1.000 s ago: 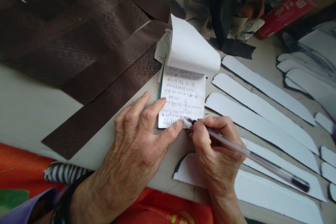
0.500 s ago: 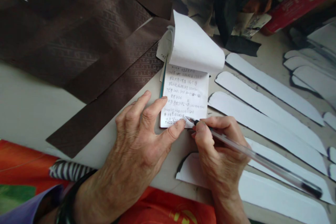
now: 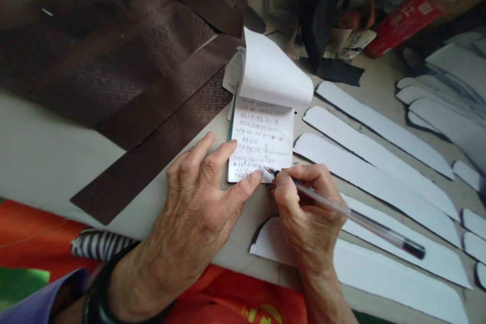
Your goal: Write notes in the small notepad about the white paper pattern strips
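Small notepad [image 3: 261,136] flat on table [image 3: 41,157], top sheet curled back, page handwritten. Left hand [image 3: 197,202] spread open, thumb and fingers pinning lower left corner. Right hand [image 3: 307,212] closed around clear ballpoint pen [image 3: 349,215], tip on bottom line. White pattern strips [image 3: 372,162] right; brown fabric [image 3: 114,71] left

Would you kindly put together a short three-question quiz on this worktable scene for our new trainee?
1. True or false: the right hand holds a pen with its tip on the notepad.
2. Which hand presses on the notepad's lower edge? A) the left hand B) the right hand C) neither
3. Fill in: the long strips lying to the right of the notepad are ___ in colour.

Key: 1 true; 2 A; 3 white.
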Demonstrator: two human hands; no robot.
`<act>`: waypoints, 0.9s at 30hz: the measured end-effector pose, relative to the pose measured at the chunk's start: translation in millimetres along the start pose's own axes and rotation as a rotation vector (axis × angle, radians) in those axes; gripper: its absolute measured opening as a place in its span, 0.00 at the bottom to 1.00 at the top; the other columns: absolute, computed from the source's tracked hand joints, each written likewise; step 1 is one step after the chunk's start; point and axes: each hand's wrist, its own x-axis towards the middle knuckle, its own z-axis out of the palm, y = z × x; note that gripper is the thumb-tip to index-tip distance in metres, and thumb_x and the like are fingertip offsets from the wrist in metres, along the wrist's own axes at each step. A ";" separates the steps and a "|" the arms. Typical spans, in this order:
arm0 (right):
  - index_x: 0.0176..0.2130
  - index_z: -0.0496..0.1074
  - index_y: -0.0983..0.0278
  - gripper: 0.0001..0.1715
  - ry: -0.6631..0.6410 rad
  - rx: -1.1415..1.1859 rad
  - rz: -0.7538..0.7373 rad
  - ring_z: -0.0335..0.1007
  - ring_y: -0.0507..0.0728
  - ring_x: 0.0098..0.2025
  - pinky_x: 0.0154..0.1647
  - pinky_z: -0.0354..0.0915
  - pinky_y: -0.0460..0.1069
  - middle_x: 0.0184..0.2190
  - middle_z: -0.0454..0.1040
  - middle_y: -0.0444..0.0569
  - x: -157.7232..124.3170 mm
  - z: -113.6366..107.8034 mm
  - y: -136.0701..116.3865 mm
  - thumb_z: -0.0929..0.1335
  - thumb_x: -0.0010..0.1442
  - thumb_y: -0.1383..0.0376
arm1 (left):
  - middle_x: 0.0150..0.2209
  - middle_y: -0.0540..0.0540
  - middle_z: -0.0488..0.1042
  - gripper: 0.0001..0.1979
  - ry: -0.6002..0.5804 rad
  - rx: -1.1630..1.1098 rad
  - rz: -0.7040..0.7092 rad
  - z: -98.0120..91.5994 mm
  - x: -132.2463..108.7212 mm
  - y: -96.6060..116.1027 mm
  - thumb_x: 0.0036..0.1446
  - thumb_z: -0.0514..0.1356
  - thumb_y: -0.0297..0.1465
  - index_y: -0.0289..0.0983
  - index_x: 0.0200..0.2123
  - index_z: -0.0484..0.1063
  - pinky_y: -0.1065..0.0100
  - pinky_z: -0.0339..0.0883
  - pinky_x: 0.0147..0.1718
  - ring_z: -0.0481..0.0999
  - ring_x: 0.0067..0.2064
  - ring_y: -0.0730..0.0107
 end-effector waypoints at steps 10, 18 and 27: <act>0.27 0.66 0.62 0.04 0.003 0.037 0.040 0.65 0.48 0.19 0.21 0.61 0.43 0.20 0.69 0.37 0.7 -0.6 -0.4 0.66 0.54 0.69 | 0.55 0.40 0.68 0.15 0.048 0.017 0.056 -1.7 1.0 0.0 0.58 0.61 0.27 0.47 0.48 0.74 0.43 0.64 0.50 0.62 0.60 0.41; 0.27 0.66 0.61 0.04 0.017 0.043 0.020 0.63 0.48 0.19 0.20 0.60 0.43 0.20 0.68 0.37 1.8 1.8 -0.3 0.65 0.53 0.68 | 0.55 0.41 0.70 0.14 0.042 0.048 0.070 -2.5 1.0 1.5 0.59 0.60 0.28 0.47 0.47 0.75 0.44 0.65 0.49 0.64 0.59 0.42; 0.27 0.67 0.62 0.05 0.003 0.031 0.018 0.65 0.47 0.18 0.20 0.61 0.42 0.19 0.69 0.37 1.3 -0.9 -1.9 0.66 0.54 0.69 | 0.55 0.43 0.71 0.14 0.044 0.027 0.085 -1.5 2.8 0.8 0.59 0.60 0.27 0.46 0.48 0.75 0.44 0.64 0.50 0.63 0.59 0.41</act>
